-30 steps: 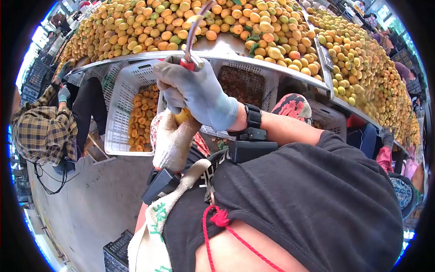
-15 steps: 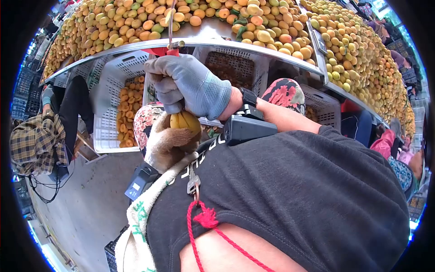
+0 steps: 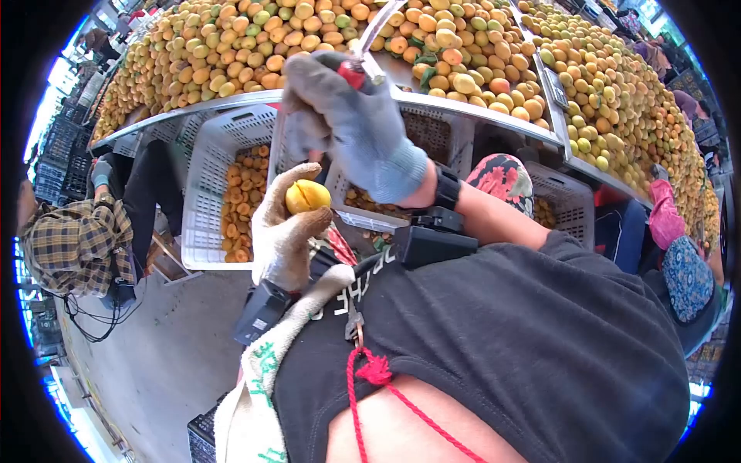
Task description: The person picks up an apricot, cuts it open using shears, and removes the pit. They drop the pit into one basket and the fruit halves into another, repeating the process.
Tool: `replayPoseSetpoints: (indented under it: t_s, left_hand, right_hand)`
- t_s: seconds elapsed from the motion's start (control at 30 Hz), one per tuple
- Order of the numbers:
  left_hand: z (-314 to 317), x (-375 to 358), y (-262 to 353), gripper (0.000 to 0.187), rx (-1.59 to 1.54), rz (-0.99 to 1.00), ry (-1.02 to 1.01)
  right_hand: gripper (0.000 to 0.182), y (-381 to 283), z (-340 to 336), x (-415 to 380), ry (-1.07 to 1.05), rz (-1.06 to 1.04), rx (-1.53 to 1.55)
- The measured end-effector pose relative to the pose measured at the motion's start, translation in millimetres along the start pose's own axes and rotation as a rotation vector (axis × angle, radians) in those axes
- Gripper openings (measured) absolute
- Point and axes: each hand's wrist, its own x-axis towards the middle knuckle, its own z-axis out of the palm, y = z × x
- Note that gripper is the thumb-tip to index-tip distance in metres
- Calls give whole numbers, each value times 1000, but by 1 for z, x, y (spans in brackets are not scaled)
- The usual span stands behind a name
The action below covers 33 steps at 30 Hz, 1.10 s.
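Note:
In my left hand (image 3: 282, 235), which wears a whitish, brown-stained glove, a yellow apricot (image 3: 308, 197) is held between thumb and fingers. A dark line like a cut runs over its upper side. My right hand (image 3: 351, 116), in a grey-blue glove, is raised above and to the right of the fruit, apart from it. Its fingers are closed round a red-handled knife (image 3: 352, 75), whose blade points up over the table edge and is blurred.
A metal-edged table (image 3: 494, 123) heaped with apricots (image 3: 224, 46) stands ahead. Below it, a white crate (image 3: 202, 193) contains opened apricots (image 3: 245, 197); another crate (image 3: 567, 193) is right. A person in a checked shirt (image 3: 77, 239) sits left. Another person's pink sleeve (image 3: 665, 212) shows right.
My right hand, with the knife, has moved up and right from the apricot. My left hand has turned, with the fruit now in clearer view. The whole view has shifted slightly.

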Motion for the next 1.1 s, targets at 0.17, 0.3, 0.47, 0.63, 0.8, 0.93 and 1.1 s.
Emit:
replayPoseSetpoints:
  t_s: [0.17, 0.3, 0.47, 0.63, 0.8, 0.93, 1.1]
  left_hand:
    - [-4, 4, 0, 59, 72, 120, 161]
    - [-10, 10, -2, 60, 626, 426, 220]
    - [-7, 12, 12, 70, 838, 478, 218]
    - [-19, 14, 8, 72, 1004, 469, 139]
    - [-29, 16, -3, 45, -2, -206, 144]
    - [-15, 12, 8, 34, 121, -239, 109]
    - [7, 16, 11, 30, 13, -278, 98]
  right_hand:
    - [27, 35, -27, -12, -194, 63, -507]
    - [36, 43, -34, -15, -311, 218, -762]
    - [35, 36, -25, -15, -389, 360, -253]
    - [29, 26, -29, -14, -357, 472, -248]
    - [27, 27, -25, -22, -337, 226, -470]
    - [33, 26, -39, -22, -432, 164, -531]
    - [34, 17, -60, -16, -545, 100, -608]
